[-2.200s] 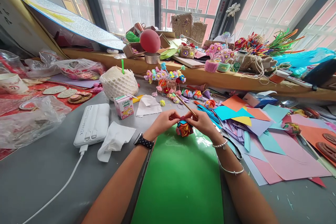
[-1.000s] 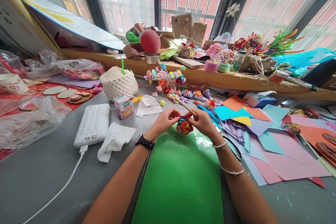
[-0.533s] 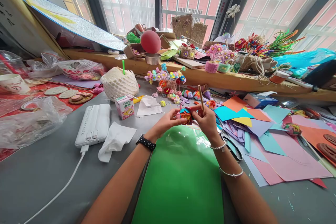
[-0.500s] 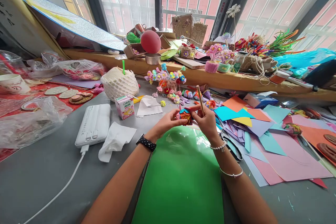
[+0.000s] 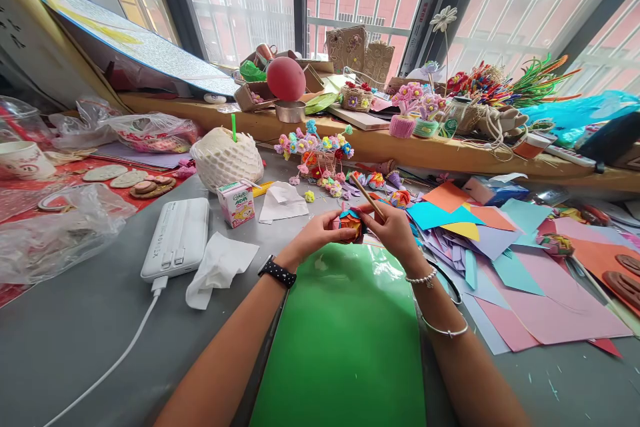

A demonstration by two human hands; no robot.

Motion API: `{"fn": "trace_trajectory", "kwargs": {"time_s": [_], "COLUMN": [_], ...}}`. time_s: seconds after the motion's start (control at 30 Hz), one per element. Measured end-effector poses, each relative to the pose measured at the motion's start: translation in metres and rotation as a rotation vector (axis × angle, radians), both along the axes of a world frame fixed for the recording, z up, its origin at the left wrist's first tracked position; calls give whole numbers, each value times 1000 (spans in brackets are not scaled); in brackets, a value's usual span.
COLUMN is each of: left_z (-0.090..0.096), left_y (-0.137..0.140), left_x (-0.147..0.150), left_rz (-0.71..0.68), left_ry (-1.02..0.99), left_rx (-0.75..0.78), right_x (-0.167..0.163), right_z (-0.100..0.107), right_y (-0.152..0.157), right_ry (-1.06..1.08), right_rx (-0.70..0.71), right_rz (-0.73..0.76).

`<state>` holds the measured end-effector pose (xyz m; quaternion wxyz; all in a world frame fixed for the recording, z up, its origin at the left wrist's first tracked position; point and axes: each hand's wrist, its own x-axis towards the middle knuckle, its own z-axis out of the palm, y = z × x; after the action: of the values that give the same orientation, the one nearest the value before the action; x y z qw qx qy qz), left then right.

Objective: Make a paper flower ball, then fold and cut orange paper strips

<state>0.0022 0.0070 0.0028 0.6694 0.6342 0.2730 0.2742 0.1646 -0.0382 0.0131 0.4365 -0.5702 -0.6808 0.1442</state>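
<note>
Above the far end of a shiny green mat (image 5: pixel 345 333), my left hand (image 5: pixel 316 235) is closed around a small folded-paper flower (image 5: pixel 352 223) with orange, blue and pink petals. My right hand (image 5: pixel 396 233) grips a thin wooden stick (image 5: pixel 366 195), slanting up and to the left. The fingers of that hand also touch the flower's right side. The stick's lower end is hidden in the right hand. Several similar paper flowers (image 5: pixel 400 199) lie just beyond my hands.
Coloured paper sheets (image 5: pixel 565 300) and purple strips spread to the right. On the left lie a white power bank (image 5: pixel 176 239) with its cable, a crumpled tissue (image 5: pixel 220 267), a drink carton (image 5: pixel 236 205) and a coconut (image 5: pixel 227 160). Crafts line the window ledge (image 5: pixel 200 121).
The stick has tipped from nearly upright to a slant leaning left, as my right hand turned. The flower stays between my hands, nearly in the same place.
</note>
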Motion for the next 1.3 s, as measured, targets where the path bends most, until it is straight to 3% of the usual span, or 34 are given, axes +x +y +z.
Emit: {"fn": "trace_trajectory", "kwargs": {"time_s": [0.2,0.37,0.57,0.93,1.3], "left_z": [0,-1,2,0,3], "left_y": [-3,-1,2,-10,-9], "left_x": [2,2,0,7,6], "left_rz": [22,86,143,105,141], "left_ry": [-97,-205,-251,-255,-324], "left_rx": [-23,70,92,125,86], "right_x": [-3,-4,-3,-6,-5], "right_z": [-1,-3,-6,-9,-4], "right_y": [0,1,2,4,1], "right_ry": [3,68,174,152,287], "right_rx": [80,150,163,90,89], "right_rz": [-151,-243,-160,-85,15]}}
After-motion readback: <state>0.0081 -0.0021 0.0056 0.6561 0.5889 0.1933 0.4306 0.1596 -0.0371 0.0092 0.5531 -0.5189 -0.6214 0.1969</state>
